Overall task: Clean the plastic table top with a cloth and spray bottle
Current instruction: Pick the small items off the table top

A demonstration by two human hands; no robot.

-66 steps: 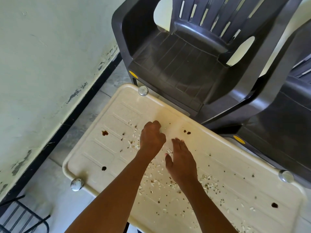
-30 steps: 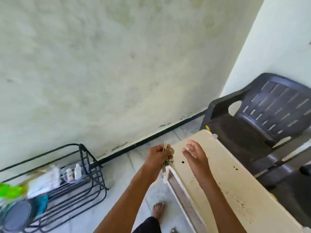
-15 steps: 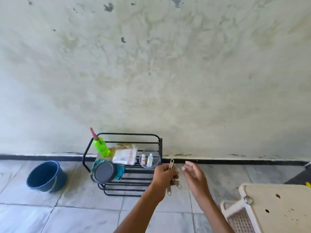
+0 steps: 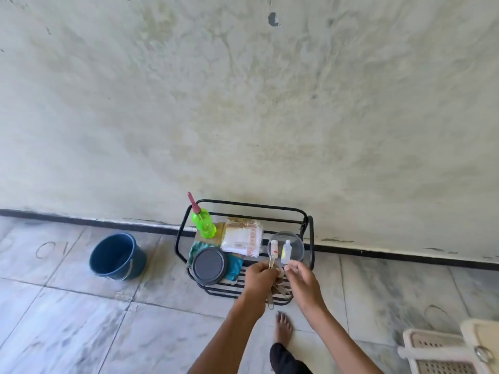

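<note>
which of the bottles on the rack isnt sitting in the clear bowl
The green spray bottle with the pink nozzle, at the rack's left end. The small red-banded bottle and the small yellow bottle stand inside the bowl at the right end.

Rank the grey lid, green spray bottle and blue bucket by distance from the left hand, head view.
1. Grey lid, on the rack beside the left hand.
2. Green spray bottle, rack's back-left corner.
3. Blue bucket, floor, far left.
</note>
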